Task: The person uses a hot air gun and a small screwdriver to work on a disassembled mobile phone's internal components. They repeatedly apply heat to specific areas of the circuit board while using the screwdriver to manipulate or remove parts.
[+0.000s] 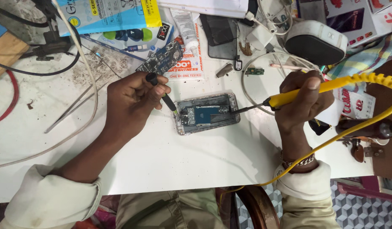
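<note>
View from above of a cluttered white workbench [170, 157], a person's two arms in pale rolled sleeves reaching in from the near edge. At the centre of the table lies an opened phone [207, 113], its back removed, showing a blue board inside a silver frame. The left hand [132, 101] is curled closed around a thin black probe [163, 94], held like a pen, its tip touching the left end of the phone's inside. The right hand [304, 99] is closed in a fist around a yellow-handled soldering iron [289, 96], whose dark metal tip reaches left to the phone's right end. A coiled yellow cable [373, 78] runs from the handle off to the right, and a metal chain bracelet [299, 161] sits on the right wrist. Just beyond the left hand lies a loose circuit board [161, 59] with a tube of paste [186, 25] beside it. Further back are blue packaging [107, 15], a dark phone screen [219, 36] and a white and black oval speaker [316, 42] at the far right
</note>
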